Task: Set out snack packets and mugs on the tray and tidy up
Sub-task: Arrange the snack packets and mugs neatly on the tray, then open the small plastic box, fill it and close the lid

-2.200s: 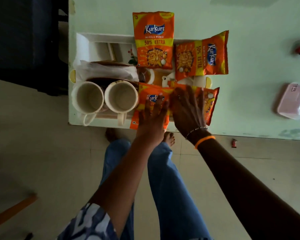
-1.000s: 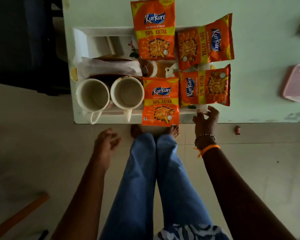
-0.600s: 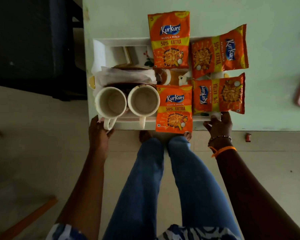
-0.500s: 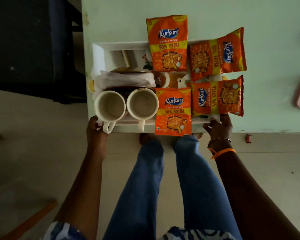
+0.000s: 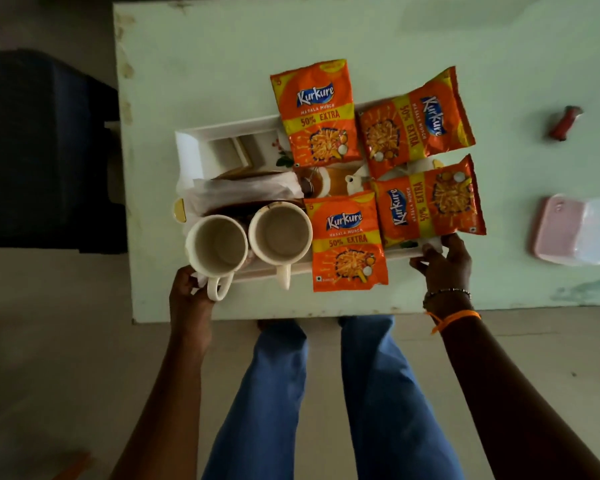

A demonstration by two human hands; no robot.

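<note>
A white tray lies on the pale green table. On it stand two cream mugs, one at the near left corner and one beside it. Several orange Kurkure packets lie on the right half: far left, far right, near right, near middle. A white paper napkin and a small teapot sit mid-tray. My left hand grips the tray's near left corner. My right hand grips its near right corner.
A pink lidded box and a small red object rest on the table to the right. A dark chair stands left of the table. My legs in blue jeans are below the table's near edge.
Both hands left the packets, dropped back, then took hold of the tray's near corners. The tray has since moved away from the table's near edge, further onto the table.
</note>
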